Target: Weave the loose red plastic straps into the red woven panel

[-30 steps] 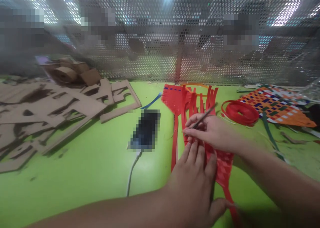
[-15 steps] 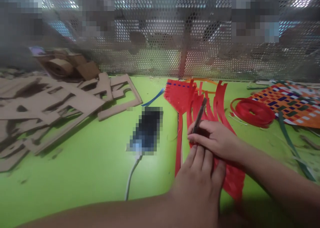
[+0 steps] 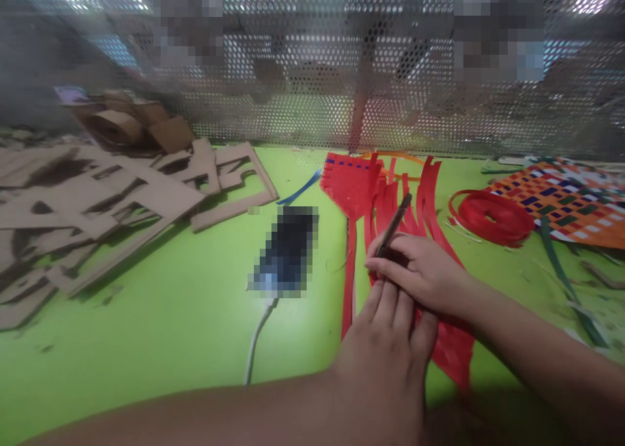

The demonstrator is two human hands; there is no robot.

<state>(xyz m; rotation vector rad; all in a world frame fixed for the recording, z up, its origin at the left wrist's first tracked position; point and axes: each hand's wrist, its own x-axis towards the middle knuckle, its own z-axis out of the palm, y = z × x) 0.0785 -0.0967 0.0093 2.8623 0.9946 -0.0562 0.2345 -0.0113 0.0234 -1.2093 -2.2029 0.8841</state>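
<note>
The left hand (image 3: 385,345) lies flat, unclenched, on a glossy red woven-strip piece (image 3: 454,355), right of centre in the frame; above it, the right hand (image 3: 424,270) pinches a slim dark pen-like tool (image 3: 399,215). At centre lies a dark rectangular device (image 3: 290,244), its face pixelated beyond reading.

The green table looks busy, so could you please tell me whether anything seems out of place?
The cardboard pieces on the left look untidy, lying in a jumbled, overlapping heap. On the right, a green strip lies loose among small scraps. I see no spill.
</note>
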